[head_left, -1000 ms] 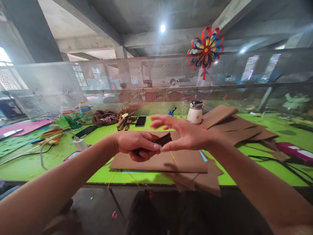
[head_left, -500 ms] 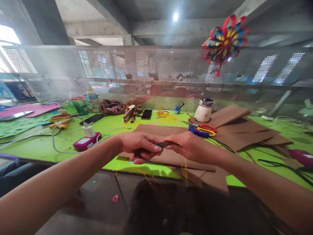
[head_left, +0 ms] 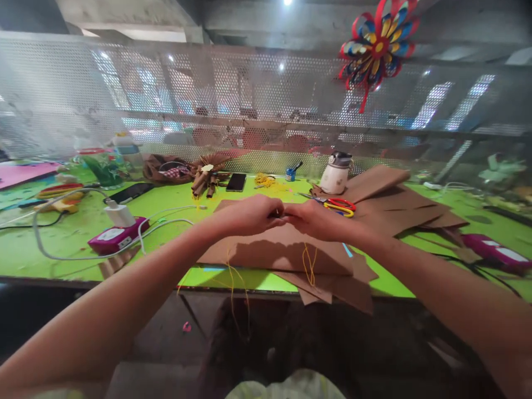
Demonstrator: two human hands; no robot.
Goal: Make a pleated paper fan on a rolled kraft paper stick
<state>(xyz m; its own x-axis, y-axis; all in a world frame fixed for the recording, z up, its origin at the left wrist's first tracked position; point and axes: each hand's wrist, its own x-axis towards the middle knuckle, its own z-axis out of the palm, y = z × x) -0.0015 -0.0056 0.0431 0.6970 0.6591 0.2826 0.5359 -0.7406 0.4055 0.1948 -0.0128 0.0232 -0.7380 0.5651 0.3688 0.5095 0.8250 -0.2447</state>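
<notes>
My left hand [head_left: 255, 213] and my right hand [head_left: 313, 220] meet above the middle of the table, fingers closed. Between them they grip a narrow stack of folded brown paper [head_left: 277, 215], mostly hidden behind the fingers. Beneath the hands lies a flat brown paper sheet [head_left: 274, 255], their shadow falling across it. Loose yellow threads [head_left: 310, 263] hang over the sheet's front edge. Just beyond my right hand rest scissors [head_left: 344, 208] with red, yellow and blue handles.
Brown sheets [head_left: 399, 208] are piled at right, beside a white flask [head_left: 334, 176]. A phone [head_left: 236, 182], rolled brown paper pieces [head_left: 206, 180] and yellow thread [head_left: 265, 179] lie at the back. On the left, a purple power strip [head_left: 118, 235] trails white cables. Perforated panel [head_left: 249, 100] stands behind.
My right hand, open a second ago, has closed on the folded brown paper beside my left. Both hands now press closely together, covering most of it. The view has shifted too.
</notes>
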